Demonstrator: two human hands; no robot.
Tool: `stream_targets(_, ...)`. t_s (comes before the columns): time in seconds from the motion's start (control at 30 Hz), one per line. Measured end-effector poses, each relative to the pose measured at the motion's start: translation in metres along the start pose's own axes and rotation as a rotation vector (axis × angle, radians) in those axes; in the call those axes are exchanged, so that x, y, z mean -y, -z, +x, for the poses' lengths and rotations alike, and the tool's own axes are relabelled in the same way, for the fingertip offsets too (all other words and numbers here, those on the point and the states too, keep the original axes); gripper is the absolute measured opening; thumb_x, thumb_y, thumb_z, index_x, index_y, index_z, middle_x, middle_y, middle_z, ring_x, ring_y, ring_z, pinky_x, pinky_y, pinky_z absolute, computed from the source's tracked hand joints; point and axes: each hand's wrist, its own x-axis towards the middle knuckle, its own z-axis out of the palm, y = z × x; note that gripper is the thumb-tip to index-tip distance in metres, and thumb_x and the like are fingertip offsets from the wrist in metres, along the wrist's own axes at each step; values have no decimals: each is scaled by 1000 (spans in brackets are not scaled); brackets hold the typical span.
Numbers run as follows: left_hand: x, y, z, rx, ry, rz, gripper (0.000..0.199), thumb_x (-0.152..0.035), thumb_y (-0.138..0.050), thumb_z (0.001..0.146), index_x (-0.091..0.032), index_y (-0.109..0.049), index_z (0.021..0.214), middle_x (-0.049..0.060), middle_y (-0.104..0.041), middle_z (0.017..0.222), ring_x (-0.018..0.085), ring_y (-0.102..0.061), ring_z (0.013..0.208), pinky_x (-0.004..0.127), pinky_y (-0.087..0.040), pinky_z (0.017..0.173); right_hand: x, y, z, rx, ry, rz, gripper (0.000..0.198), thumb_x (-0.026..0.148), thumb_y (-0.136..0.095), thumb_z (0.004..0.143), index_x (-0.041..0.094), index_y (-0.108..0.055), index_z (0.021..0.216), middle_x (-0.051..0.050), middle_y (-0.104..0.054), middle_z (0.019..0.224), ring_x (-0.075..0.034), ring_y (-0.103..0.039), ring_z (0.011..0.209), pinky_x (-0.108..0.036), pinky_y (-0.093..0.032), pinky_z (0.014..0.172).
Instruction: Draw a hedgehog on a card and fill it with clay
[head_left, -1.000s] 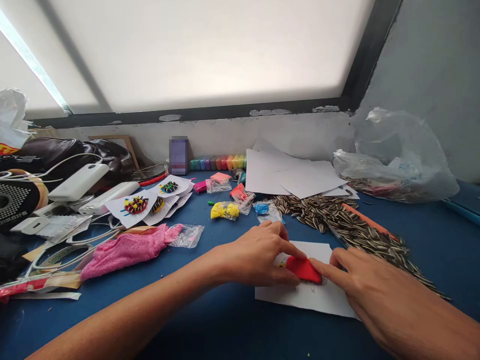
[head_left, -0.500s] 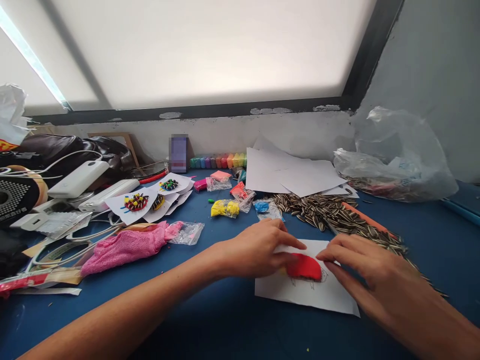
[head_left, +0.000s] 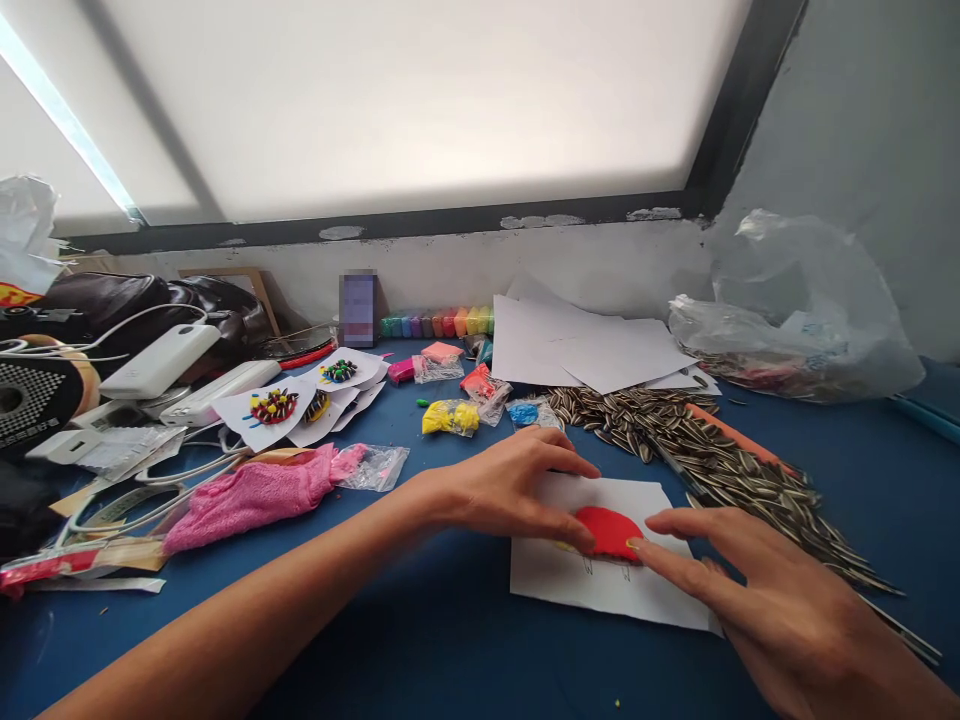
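A flat, dome-shaped piece of red clay [head_left: 606,532] lies on a white sheet of paper [head_left: 559,582] with pencil lines below it. My left hand [head_left: 514,490] arches over the paper's left side, fingers apart, its thumb at the clay's left edge. From the right comes my right hand [head_left: 757,570], thumb and index finger spread around the clay's right end. Its thumb tip touches that end, where a small yellow spot shows. Neither hand grasps anything.
Striped sunflower seeds [head_left: 750,470] lie in a heap beyond my right hand, with a slim metal tool [head_left: 911,635] partly hidden there. Behind are bagged yellow clay [head_left: 450,417], blue clay [head_left: 523,412] and blank paper sheets [head_left: 577,345]. A pink cloth [head_left: 251,498] and seed-decorated papers [head_left: 274,405] sit left.
My right hand's thumb and index finger have parted from a pinch, and the hand has shifted lower at the clay's right end. My left thumb and fingers have spread a little.
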Motion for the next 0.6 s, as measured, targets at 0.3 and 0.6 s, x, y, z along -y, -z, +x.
stream_targets(0.3, -2, 0, 0, 88, -46, 112, 55, -56, -69, 74, -24, -63, 119, 8, -50, 120, 24, -45, 112, 36, -39, 96, -4, -2, 2, 56, 115, -130, 56, 4, -38, 88, 32, -55, 133, -7, -61, 123, -23, -58, 111, -36, -54, 83)
stream_targets(0.6, -1, 0, -1, 109, -57, 146, 57, -57, -66, 77, -28, -60, 125, 8, -48, 121, 24, -43, 112, 36, -37, 98, -2, 3, 4, 44, 120, -71, 60, 0, -37, 85, 32, -57, 131, -5, -57, 129, -22, -56, 115, -36, -53, 86)
